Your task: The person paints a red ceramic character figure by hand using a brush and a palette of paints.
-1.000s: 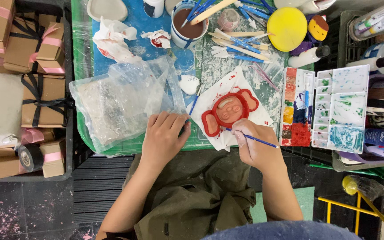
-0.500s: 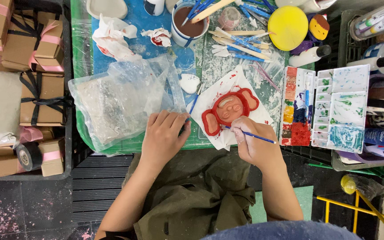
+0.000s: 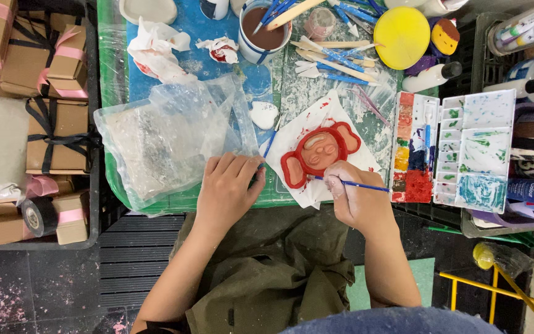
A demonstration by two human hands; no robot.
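A flat clay figure with a red rim and two round ears lies on a white paper towel near the table's front edge. My right hand grips a thin blue paintbrush, its tip touching the figure's lower edge. My left hand rests flat on the green mat, fingers together, next to the towel and on the edge of a crumpled clear plastic bag.
A paint palette with many colours sits to the right. A cup of brown water with brushes, several modelling tools, a yellow disc and crumpled tissues lie at the back. Ribboned cardboard boxes stand left.
My right hand and the brush have shifted slightly left along the figure's lower edge. My left hand has stayed in place.
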